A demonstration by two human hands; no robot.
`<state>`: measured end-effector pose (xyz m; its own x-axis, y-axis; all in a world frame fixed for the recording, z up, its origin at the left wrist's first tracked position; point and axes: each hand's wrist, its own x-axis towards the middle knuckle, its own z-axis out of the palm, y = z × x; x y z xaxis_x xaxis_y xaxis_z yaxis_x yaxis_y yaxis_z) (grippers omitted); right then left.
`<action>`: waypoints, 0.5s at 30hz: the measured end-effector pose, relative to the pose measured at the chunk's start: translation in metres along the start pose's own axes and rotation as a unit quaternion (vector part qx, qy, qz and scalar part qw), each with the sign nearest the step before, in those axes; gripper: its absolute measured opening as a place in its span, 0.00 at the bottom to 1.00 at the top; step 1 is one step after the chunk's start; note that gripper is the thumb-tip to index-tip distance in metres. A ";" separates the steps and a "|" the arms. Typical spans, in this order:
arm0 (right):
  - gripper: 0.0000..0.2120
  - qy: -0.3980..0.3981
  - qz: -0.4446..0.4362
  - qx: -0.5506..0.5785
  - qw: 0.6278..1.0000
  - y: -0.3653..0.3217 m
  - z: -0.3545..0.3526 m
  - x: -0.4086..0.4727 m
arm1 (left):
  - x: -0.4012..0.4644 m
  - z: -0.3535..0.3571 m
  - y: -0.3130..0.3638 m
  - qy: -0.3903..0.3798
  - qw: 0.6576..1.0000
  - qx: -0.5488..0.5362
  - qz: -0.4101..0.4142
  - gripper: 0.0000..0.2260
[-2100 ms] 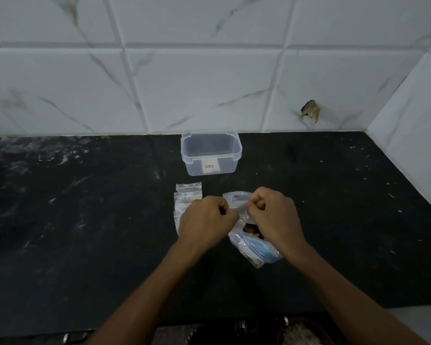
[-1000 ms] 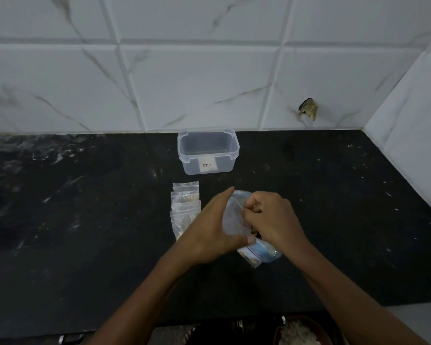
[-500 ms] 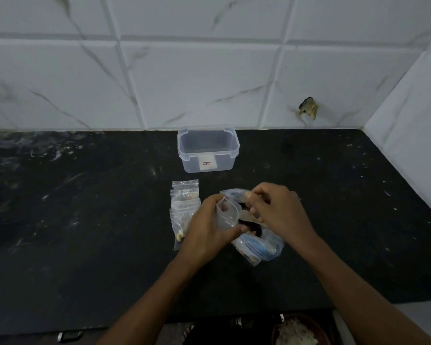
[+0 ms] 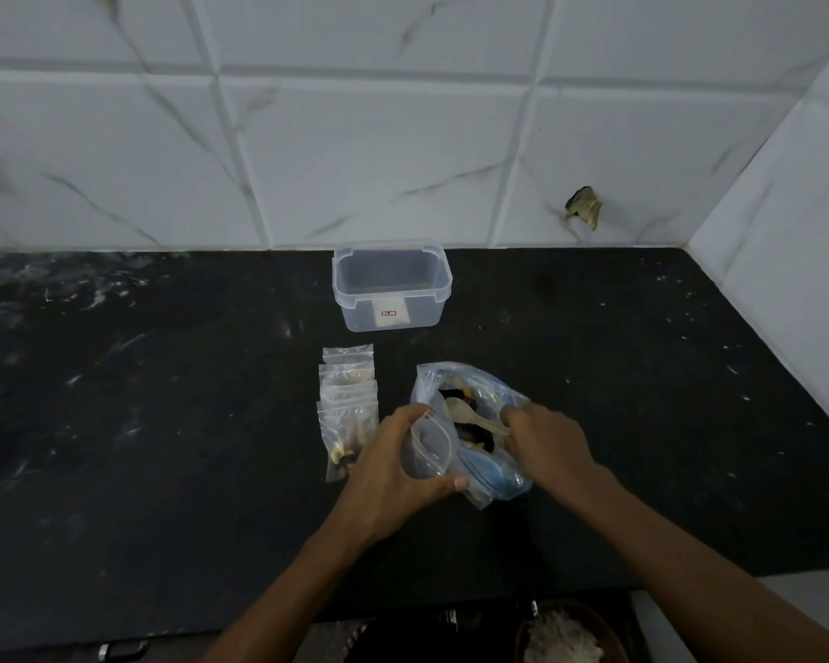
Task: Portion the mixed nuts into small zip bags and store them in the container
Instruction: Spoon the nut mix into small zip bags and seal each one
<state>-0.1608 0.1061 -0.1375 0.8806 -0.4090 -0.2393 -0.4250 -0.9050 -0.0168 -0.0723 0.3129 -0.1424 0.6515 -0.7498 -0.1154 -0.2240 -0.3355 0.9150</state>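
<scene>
A large clear bag of mixed nuts (image 4: 475,390) with a blue zip lies open on the black counter. A pale wooden spoon (image 4: 470,413) sticks out of it, and my right hand (image 4: 546,440) grips the spoon's handle at the bag's mouth. My left hand (image 4: 393,464) holds a small zip bag (image 4: 427,447) with its mouth open, just left of the big bag. Several small zip bags (image 4: 348,404) lie overlapping to the left; the nearest one has nuts in it. An open clear container (image 4: 391,287) stands near the wall.
The black counter (image 4: 164,423) runs left and right, ending at white tiled walls behind and on the right. A bowl of something white (image 4: 565,638) shows below the counter's front edge.
My hands pulled the small zip bag open. The left hand now holds it alone, lower and nearer me, while the right hand moved into the big bag and took the spoon.
</scene>
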 end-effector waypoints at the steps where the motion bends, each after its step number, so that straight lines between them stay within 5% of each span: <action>1: 0.10 -0.005 0.003 0.003 1.000 -0.001 0.000 0.002 | -0.001 0.003 0.000 -0.008 1.000 0.004 0.004 0.36; 8: 0.07 0.048 0.021 0.043 0.998 0.009 -0.007 0.006 | -0.006 0.018 -0.010 -0.035 0.999 0.031 0.013 0.35; 15: 0.07 0.094 -0.114 0.020 0.989 0.028 -0.050 -0.001 | -0.008 0.024 -0.015 -0.037 0.999 0.037 0.013 0.37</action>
<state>-0.1631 0.0758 -0.0891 0.9764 -0.2122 -0.0405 -0.2150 -0.9726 -0.0884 -0.0913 0.3104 -0.1646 0.5904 -0.7978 -0.1218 -0.2959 -0.3544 0.8871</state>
